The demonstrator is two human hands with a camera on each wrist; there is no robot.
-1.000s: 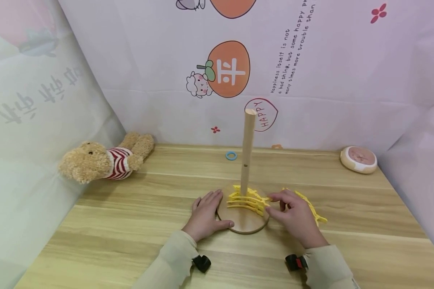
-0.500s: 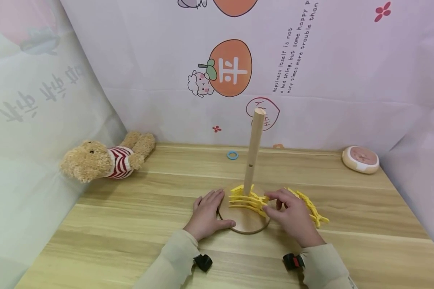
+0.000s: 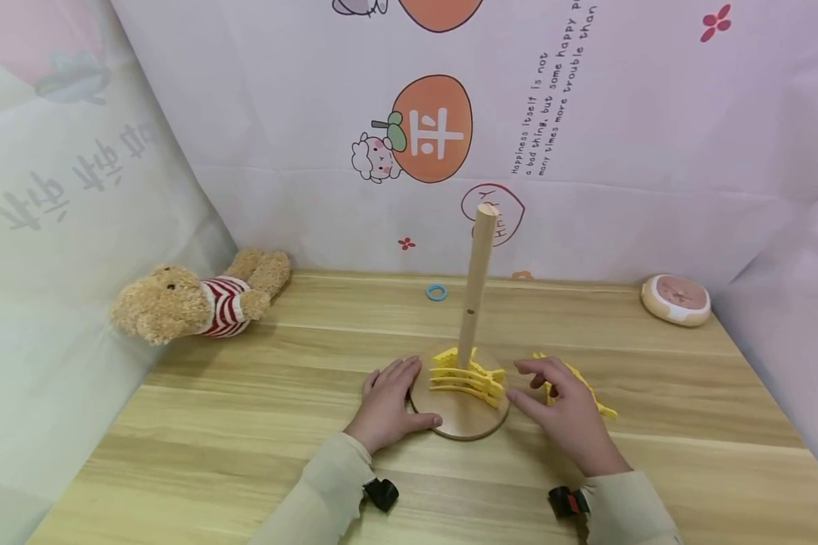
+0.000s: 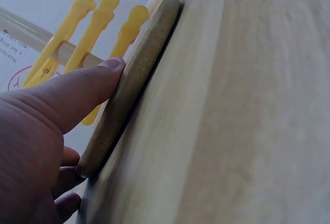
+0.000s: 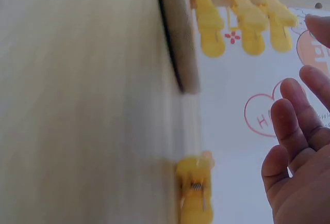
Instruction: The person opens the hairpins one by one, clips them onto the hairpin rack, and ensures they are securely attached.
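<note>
A wooden pole (image 3: 476, 288) rises from a round wooden base (image 3: 460, 424), its top tilted slightly right. Three yellow hair clips (image 5: 247, 17) are lined up across the pole's lower part, one above another; in the head view the clips (image 3: 466, 382) curve in front of it. My left hand (image 3: 385, 412) holds the base's left rim, its thumb on the front edge and its fingers round the side. To the right of the clips is my right hand (image 3: 566, 405), thumb and forefinger apart, nothing between them. More yellow clips (image 3: 593, 397) lie partly hidden behind it.
A plush bear (image 3: 198, 306) in a striped shirt lies at the left. Behind the pole is a small blue ring (image 3: 436, 292). A round pink and white object (image 3: 678, 300) sits at the back right, by the printed cloth wall.
My right hand has let go of the clip's right end and drawn back to the right, its fingers parting. The pole's top has leaned right. My left hand keeps its place on the base.
</note>
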